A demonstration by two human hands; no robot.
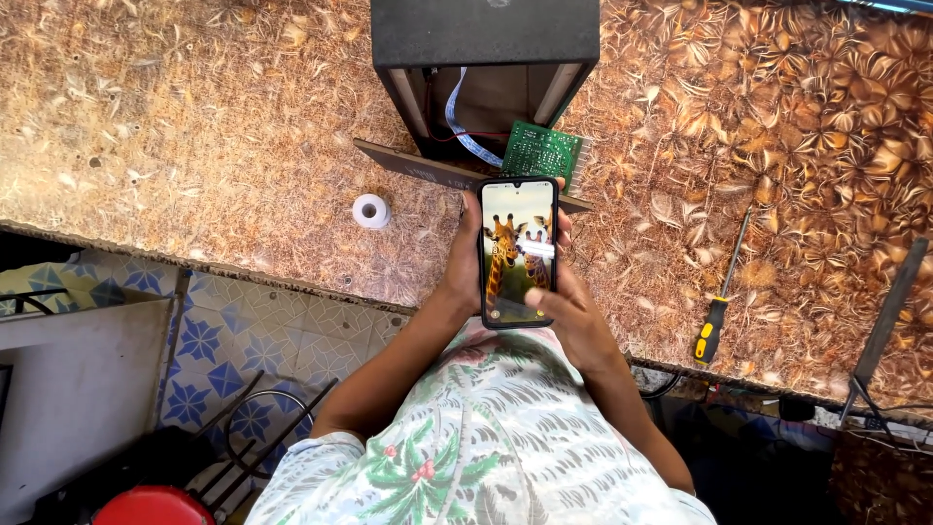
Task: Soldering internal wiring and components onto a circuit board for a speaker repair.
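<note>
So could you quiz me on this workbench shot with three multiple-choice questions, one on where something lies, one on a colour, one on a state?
1. Where does the screwdriver lie?
A. On the bench to the right of the phone
B. Inside the black box
C. On the tiled floor

2. What colour is the circuit board at the mouth of the open black box?
A. Red
B. Green
C. White

3. What state is the smartphone in?
A. Screen dark, face down on the bench
B. Screen cracked and blank
C. Screen lit, held in both hands

Answers:
1. A, its yellow and black handle rests on the patterned benchtop, right of the hands.
2. B, the board is plainly green.
3. C, the left hand grips the phone's edge, the right hand touches it, and the screen shows a giraffe picture.
</note>
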